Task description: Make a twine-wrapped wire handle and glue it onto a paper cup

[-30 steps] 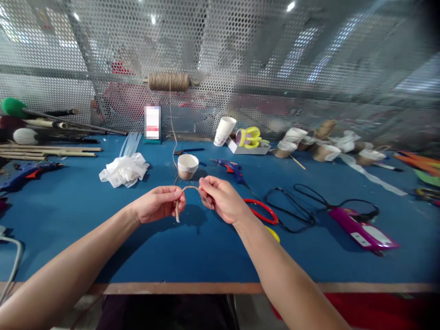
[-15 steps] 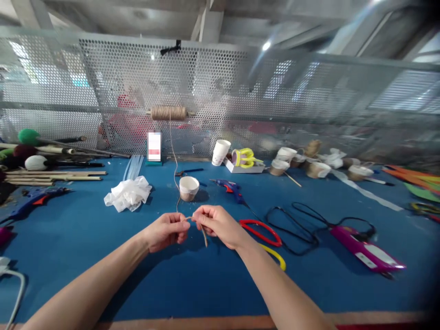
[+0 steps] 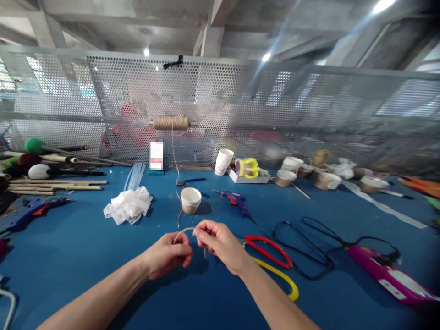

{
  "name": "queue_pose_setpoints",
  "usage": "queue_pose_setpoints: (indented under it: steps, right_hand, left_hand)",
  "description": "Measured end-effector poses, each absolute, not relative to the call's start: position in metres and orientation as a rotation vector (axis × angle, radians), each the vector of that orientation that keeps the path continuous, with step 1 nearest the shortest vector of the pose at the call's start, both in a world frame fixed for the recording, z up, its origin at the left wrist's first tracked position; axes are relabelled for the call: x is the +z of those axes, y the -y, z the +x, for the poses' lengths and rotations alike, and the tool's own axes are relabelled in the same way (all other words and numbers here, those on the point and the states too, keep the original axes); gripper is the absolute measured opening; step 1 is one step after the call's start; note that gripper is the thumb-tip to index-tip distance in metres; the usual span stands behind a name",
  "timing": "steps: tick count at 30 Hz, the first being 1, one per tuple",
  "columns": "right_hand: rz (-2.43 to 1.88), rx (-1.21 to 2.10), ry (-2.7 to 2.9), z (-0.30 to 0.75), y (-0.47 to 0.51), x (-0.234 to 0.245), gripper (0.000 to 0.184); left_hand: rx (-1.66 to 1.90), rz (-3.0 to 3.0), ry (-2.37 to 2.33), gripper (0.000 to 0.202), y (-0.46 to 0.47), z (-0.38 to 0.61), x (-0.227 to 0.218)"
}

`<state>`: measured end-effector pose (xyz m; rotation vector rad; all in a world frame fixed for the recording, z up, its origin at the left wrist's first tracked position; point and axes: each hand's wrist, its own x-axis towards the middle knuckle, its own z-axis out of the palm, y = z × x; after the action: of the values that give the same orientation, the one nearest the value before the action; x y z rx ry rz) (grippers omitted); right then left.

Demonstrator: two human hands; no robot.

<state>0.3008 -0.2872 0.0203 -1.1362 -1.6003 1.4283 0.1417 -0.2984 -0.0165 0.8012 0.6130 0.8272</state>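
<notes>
A piece of brown twine (image 3: 185,229) arcs between my two hands above the blue table. My left hand (image 3: 169,255) is curled, with the twine running into its fingers. In a pinch, my right hand (image 3: 217,242) grips the other part, and a short end hangs below its fingers. Just beyond them stands a small paper cup (image 3: 191,200), its lower part wrapped in brown twine. More twine comes down from the spool (image 3: 171,123) on the mesh panel, passes left of the cup and ends on the table short of my hands.
Right of my hands lie scissors with red and yellow handles (image 3: 271,251), a blue glue gun (image 3: 235,200) and a purple power strip (image 3: 392,275). White crumpled fabric (image 3: 129,205) and another glue gun (image 3: 37,211) are left. Several wrapped cups (image 3: 326,180) stand at the back right.
The view has tilted up slightly, so things sit lower. My left hand has dropped a little relative to the right, and the twine between them now shows as a longer arc.
</notes>
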Motion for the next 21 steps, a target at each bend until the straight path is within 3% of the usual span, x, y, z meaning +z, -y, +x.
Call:
queue_pose_setpoints:
  steps: [10, 21]
  right_hand:
    - [-1.116, 1.289, 1.552, 0.299, 0.288, 0.006, 0.028]
    - [-1.084, 1.348, 1.393, 0.297, 0.286, 0.009, 0.030]
  left_hand:
    - [0.859, 0.717, -0.555, 0.016, 0.301, 0.145, -0.015]
    - [0.907, 0.694, -0.497, 0.015, 0.301, 0.148, -0.011]
